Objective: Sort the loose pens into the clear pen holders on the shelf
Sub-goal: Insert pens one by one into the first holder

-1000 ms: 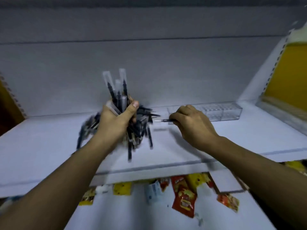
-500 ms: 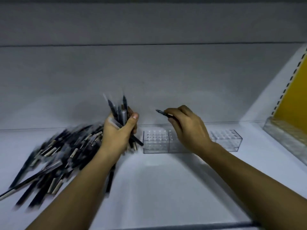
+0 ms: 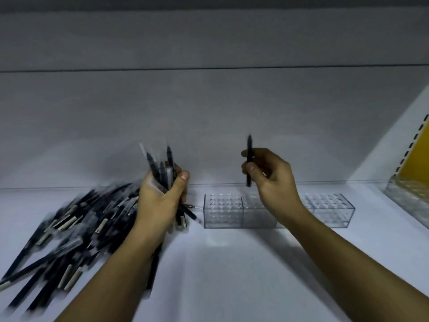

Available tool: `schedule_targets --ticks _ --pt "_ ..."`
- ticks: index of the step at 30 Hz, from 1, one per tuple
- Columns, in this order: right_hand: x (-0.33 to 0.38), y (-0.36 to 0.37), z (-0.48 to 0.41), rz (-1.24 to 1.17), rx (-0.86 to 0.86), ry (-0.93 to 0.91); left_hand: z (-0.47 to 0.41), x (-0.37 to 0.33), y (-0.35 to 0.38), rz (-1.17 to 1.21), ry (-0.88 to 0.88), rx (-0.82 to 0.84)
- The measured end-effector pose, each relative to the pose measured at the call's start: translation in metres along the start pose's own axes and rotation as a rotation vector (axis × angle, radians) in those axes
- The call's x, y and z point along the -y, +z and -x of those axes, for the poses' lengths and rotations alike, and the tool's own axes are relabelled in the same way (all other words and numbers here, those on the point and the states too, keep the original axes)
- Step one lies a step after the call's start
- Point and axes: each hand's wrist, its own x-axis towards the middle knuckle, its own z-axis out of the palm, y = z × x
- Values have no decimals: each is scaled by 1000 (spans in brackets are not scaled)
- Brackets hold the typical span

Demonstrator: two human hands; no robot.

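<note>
A big pile of loose dark pens (image 3: 69,231) lies on the white shelf (image 3: 222,270) at the left. My left hand (image 3: 162,198) grips a bundle of pens (image 3: 162,166) upright, their ends sticking up above the fist. My right hand (image 3: 271,180) pinches a single dark pen (image 3: 249,159) held nearly vertical, just above the row of clear pen holders (image 3: 222,210). The holders stand side by side near the back of the shelf, their tops full of holes; my right wrist hides the middle one.
A grey back wall rises behind the shelf. At the right a perforated upright (image 3: 415,140) and a yellow panel (image 3: 417,159) bound the shelf, with another clear tray (image 3: 406,194) at its foot.
My right hand has turned its pen from slanting to nearly upright and moved right, over the holders. The left hand keeps its bundle. The view has come closer to the shelf.
</note>
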Motion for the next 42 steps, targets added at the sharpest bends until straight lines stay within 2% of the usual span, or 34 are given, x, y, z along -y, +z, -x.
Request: schedule_targets --ticks 3,5,7,12,20,24,37,40,42 --pt "15 8 -11 -94 89 67 -14 -5 -6 -52 3 -21" --pt "17 23 -17 -54 141 96 -23 -6 -8 -94 12 -9" --pt "11 38 -18 -6 119 115 -31 -4 -9 -104 6 12" --pt "-4 51 -16 -24 116 33 -38 12 -13 25 -3 47" --pt "-2 48 -12 81 188 -9 -37 22 -19 -1 -3 58" --pt "-3 43 -9 58 203 -1 -35 23 -17 -26 -11 79" --pt "-13 47 -1 466 341 -113 -36 24 -12 -55 -16 91" --pt "-14 46 9 516 246 -168 -36 23 -11 -7 -38 60" --pt "-13 45 14 520 115 -310 -34 20 -9 23 -35 30"
